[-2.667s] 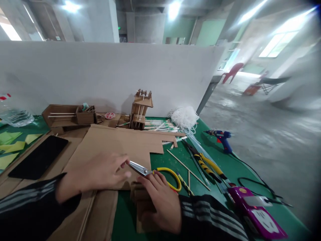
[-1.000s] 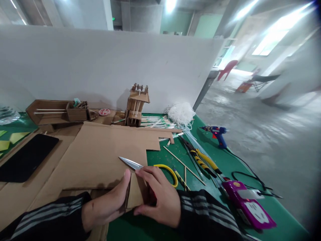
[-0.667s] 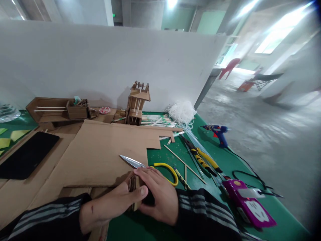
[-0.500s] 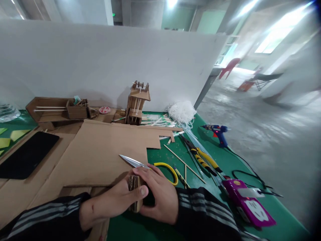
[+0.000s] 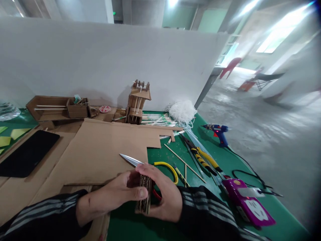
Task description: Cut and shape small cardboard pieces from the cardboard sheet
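Note:
Between my two hands is a small stack of cardboard pieces point(image 5: 143, 195), its corrugated edges facing up toward me. My left hand point(image 5: 117, 192) presses the stack from the left, thumb lying along its near side. Curved around the far and right sides, my right hand point(image 5: 164, 194) grips it with fingers at the top and thumb at the bottom. Just beyond the hands lie scissors point(image 5: 130, 160) with yellow and red handles, blades on a large cardboard sheet point(image 5: 105, 144); the handles are partly hidden by my right hand.
A black tablet-like slab point(image 5: 27, 154) lies at left. Cardboard models point(image 5: 137, 103) stand by the wall. To the right are pliers point(image 5: 200, 155), thin wooden sticks point(image 5: 175, 155), a glue gun point(image 5: 218, 132) and a purple power strip point(image 5: 248, 201) with its cable.
The cardboard stack has turned and shifted slightly right, showing more of its corrugated edges. My right hand has moved a little right, and my left fingers have re-set on the stack.

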A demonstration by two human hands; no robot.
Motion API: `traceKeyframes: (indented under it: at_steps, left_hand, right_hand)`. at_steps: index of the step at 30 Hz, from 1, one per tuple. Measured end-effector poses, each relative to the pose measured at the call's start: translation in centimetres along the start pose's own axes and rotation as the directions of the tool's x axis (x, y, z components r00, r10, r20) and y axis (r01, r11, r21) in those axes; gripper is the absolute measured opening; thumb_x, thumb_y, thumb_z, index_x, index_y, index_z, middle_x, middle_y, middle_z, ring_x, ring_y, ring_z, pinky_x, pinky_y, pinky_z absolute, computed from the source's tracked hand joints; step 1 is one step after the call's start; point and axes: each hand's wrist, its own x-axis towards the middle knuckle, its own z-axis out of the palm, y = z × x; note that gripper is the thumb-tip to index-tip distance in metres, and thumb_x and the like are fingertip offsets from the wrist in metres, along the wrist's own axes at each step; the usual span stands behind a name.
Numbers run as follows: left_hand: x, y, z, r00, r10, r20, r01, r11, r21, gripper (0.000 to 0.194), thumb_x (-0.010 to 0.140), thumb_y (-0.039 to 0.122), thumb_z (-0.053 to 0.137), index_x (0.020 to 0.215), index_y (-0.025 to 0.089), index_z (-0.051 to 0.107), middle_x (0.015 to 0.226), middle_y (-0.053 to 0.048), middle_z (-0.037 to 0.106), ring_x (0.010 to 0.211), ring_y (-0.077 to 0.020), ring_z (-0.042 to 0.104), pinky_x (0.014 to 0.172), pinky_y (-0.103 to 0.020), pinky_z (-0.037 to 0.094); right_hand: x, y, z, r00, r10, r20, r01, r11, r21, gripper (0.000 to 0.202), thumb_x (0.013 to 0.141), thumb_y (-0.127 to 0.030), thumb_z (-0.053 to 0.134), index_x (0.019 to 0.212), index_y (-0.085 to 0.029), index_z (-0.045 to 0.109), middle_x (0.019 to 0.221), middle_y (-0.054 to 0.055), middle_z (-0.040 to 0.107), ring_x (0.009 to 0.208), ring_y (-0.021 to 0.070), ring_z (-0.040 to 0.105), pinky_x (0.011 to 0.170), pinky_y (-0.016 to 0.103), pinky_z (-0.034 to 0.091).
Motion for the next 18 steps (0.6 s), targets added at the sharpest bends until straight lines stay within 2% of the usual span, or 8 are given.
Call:
traceKeyframes:
  at_steps: [5, 9, 13, 18]
  left_hand:
    - [-0.3, 0.1, 1.1, 0.993, -0.015, -0.116, 0.015, 1.0, 0.003, 0.055, 0.082, 0.042, 0.071, 0.13, 0.018, 0.057, 0.126, -0.011, 0.065, 0.122, -0.0292, 0.056, 0.107, -0.045, 0.038]
    - [-0.3, 0.4, 1.5, 0.999, -0.006, -0.047, 0.005, 1.0, -0.022, 0.056, 0.082, 0.042, 0.072, 0.13, 0.017, 0.057, 0.126, -0.012, 0.064, 0.12, -0.029, 0.057, 0.107, -0.045, 0.038]
    - [-0.1, 0.4, 1.1, 1.0, -0.005, 0.002, 0.005, 0.999, -0.042, 0.056, 0.08, 0.038, 0.075, 0.129, 0.017, 0.057, 0.124, -0.01, 0.065, 0.117, -0.0275, 0.058, 0.106, -0.044, 0.039]
    - [0.0, -0.3, 0.8, 0.999, -0.01, -0.049, 0.009, 1.0, -0.021, 0.054, 0.079, 0.035, 0.075, 0.126, 0.016, 0.059, 0.115, -0.01, 0.068, 0.111, -0.0285, 0.061, 0.099, -0.044, 0.044]
  right_hand:
    - [-0.5, 0.2, 0.4, 0.999, 0.054, -0.005, -0.054, 0.999, -0.002, 0.102, 0.062, -0.053, 0.084, 0.145, -0.024, 0.032, 0.139, 0.013, 0.055, 0.132, 0.0303, 0.049, 0.115, 0.048, 0.034]
    - [-0.1, -0.2, 0.3, 0.999, 0.038, 0.031, -0.037, 0.999, -0.024, 0.095, 0.059, -0.041, 0.085, 0.139, -0.023, 0.037, 0.135, 0.012, 0.059, 0.126, 0.0294, 0.055, 0.114, 0.047, 0.034]
    - [0.4, -0.3, 0.0, 0.998, 0.012, 0.061, -0.009, 0.999, -0.043, 0.087, 0.062, -0.044, 0.084, 0.134, -0.022, 0.04, 0.128, 0.012, 0.063, 0.121, 0.0281, 0.059, 0.114, 0.045, 0.033]
    - [-0.3, 0.5, 0.7, 1.0, -0.012, 0.017, 0.013, 0.998, -0.064, 0.098, 0.059, -0.049, 0.084, 0.14, -0.022, 0.036, 0.133, 0.014, 0.059, 0.124, 0.0303, 0.056, 0.112, 0.047, 0.036]
